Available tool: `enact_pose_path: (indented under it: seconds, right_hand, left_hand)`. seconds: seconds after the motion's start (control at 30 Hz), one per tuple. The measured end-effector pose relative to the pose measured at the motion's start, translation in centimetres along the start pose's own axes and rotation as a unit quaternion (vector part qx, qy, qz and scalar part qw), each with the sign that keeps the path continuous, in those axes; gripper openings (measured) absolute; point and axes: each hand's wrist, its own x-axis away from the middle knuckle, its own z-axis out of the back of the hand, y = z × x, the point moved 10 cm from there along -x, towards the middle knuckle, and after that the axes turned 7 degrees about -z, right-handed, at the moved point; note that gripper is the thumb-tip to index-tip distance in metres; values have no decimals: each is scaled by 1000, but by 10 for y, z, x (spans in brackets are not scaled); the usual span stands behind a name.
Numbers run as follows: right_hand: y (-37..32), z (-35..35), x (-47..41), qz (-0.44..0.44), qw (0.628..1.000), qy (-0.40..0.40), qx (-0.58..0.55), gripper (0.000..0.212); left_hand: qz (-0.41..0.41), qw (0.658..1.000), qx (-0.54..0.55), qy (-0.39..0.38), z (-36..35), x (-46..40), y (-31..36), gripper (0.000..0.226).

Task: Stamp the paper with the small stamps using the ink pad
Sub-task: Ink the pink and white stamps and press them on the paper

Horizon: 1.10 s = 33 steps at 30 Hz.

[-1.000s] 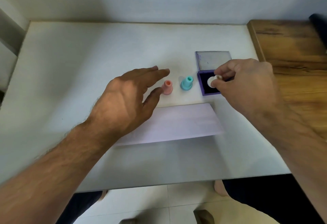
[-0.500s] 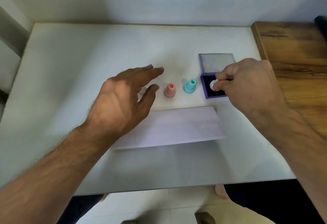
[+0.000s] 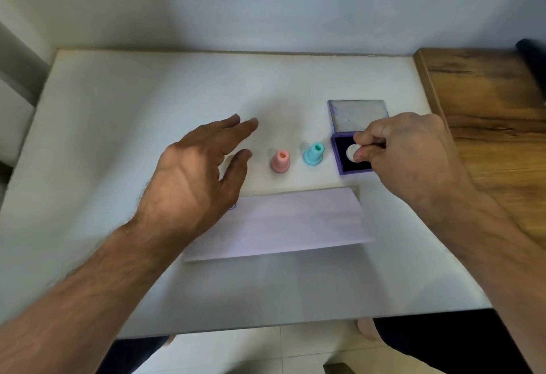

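Observation:
My right hand (image 3: 404, 149) pinches a small white stamp (image 3: 352, 152) and holds it tilted over the dark pad of the open purple ink pad (image 3: 339, 163), whose lid (image 3: 359, 115) lies flat behind it. A pink stamp (image 3: 280, 161) and a teal stamp (image 3: 313, 154) stand upright on the white table, left of the ink pad. A pale lilac sheet of paper (image 3: 295, 223) lies in front of them. My left hand (image 3: 201, 172) hovers open above the paper's left end, fingers spread. Something pale (image 3: 230, 161) shows partly behind its thumb.
The white table (image 3: 147, 101) reaches a wall at the back. A wooden surface (image 3: 487, 101) adjoins it on the right. Beyond the table's near edge are a tiled floor and my legs (image 3: 428, 341).
My left hand has drawn back to the left, away from the pink stamp. My right hand has stayed over the ink pad with the white stamp.

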Motion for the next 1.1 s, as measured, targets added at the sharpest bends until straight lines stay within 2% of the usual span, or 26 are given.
enact_pose_path:
  seconds: [0.1,0.2,0.33,0.43,0.53,0.63,0.7,0.8,0.9,0.93,1.03,1.1]
  right_hand:
    - [-2,0,-3,2,1000,-10,-12,9]
    - [19,-12,-12,-100,986,-71,-110,16]
    - [14,-2,-5,-51,995,-8,-82,16]
    - [18,-3,-4,-45,996,11,-73,20]
    - [21,8,-5,-54,987,54,-142,24]
    - [15,25,1,-71,938,106,-322,20]
    - [-1,26,4,-50,907,101,-406,17]
    - [-30,22,15,5,883,58,-466,24]
    - [-45,11,24,25,871,12,-491,23]
    - [-48,5,26,20,856,-12,-517,21]
    - [-60,-20,33,-15,778,-104,-619,22]
    - [-64,-37,37,-50,748,-149,-645,24]
  left_hand:
    - [-5,1000,-4,0,3,0,0,38]
    - [-15,1000,-17,13,8,0,-1,37]
    - [-40,998,-30,28,14,5,-4,38]
    - [-33,999,-31,28,19,9,-11,36]
    - [-15,1000,-21,17,20,9,-16,36]
    - [-13,1000,-16,21,23,7,-17,36]
    - [-17,999,-26,30,26,7,-17,38]
    - [-29,998,-48,25,25,8,-16,48]
    - [-26,998,-54,16,25,10,-16,51]
    - [-24,998,-54,14,26,10,-16,49]
    - [-22,998,-55,8,27,12,-14,43]
    - [-26,998,-60,7,28,13,-13,41]
